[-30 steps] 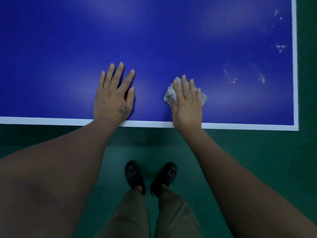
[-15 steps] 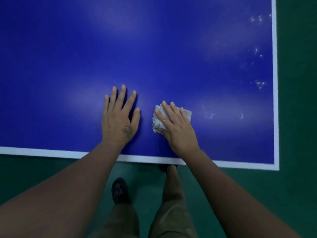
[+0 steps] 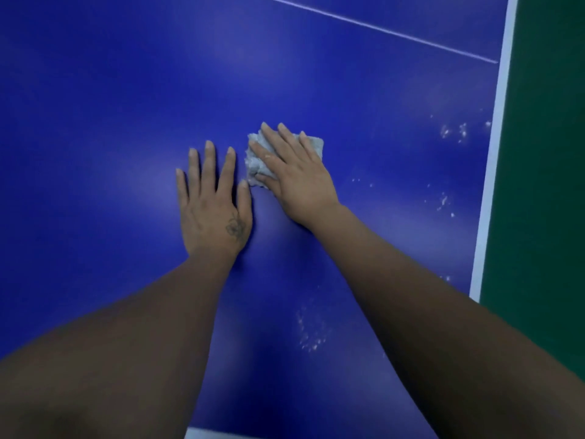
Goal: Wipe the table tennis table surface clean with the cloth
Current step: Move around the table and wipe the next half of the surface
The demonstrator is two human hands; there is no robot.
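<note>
The blue table tennis table (image 3: 95, 122) fills most of the head view. A crumpled grey-white cloth (image 3: 258, 163) lies on it near the middle. My right hand (image 3: 294, 175) presses flat on the cloth with straight, spread fingers; the thumb lies along the cloth's near edge. My left hand (image 3: 213, 204) rests flat on the bare blue surface just left of the cloth, fingers straight and spread. White specks of dirt (image 3: 444, 201) dot the surface to the right, and another patch of specks (image 3: 311, 331) lies between my forearms.
The table's white border line (image 3: 493, 153) runs down the right side, with green floor (image 3: 544, 153) beyond it. A thin white centre line (image 3: 380, 30) crosses the top right. A sliver of the near white edge (image 3: 202, 434) shows at the bottom.
Both hands and the cloth have moved farther onto the table, away from the near edge. My view has shifted forward, so my legs and shoes are out of sight.
</note>
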